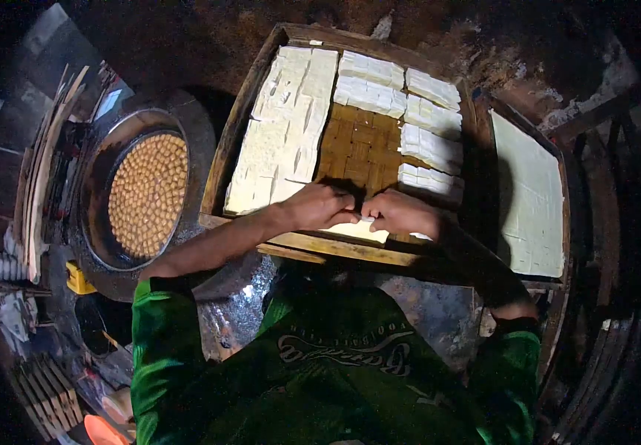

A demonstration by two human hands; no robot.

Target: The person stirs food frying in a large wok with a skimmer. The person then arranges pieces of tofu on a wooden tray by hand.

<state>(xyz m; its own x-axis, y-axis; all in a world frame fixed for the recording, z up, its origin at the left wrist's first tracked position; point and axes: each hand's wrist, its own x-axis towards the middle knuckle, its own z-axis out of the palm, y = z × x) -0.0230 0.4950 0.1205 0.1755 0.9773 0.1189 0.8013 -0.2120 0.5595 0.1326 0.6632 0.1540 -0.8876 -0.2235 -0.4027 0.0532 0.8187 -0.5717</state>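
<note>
Near the front edge of a wooden tray with a woven bottom [356, 148], both hands are together over a pale block of tofu [357, 231]. My left hand [319, 206] has its fingers curled down on the block's far edge. Close by on the right, my right hand [402, 213] pinches at the same edge, where a small white bit shows between the fingertips. A large tofu slab [283, 122] with cut lines covers the tray's left side. Cut tofu rows [368, 81] lie at the back, and more cut pieces [431, 148] run down the right side.
To the left, a large round pan [98, 215] holds many browned pieces [150, 194] in dark liquid. A second framed tray with a smooth white slab [532, 196] stands at the right. Wooden strips [42, 170] and a yellow object [78, 278] are at far left.
</note>
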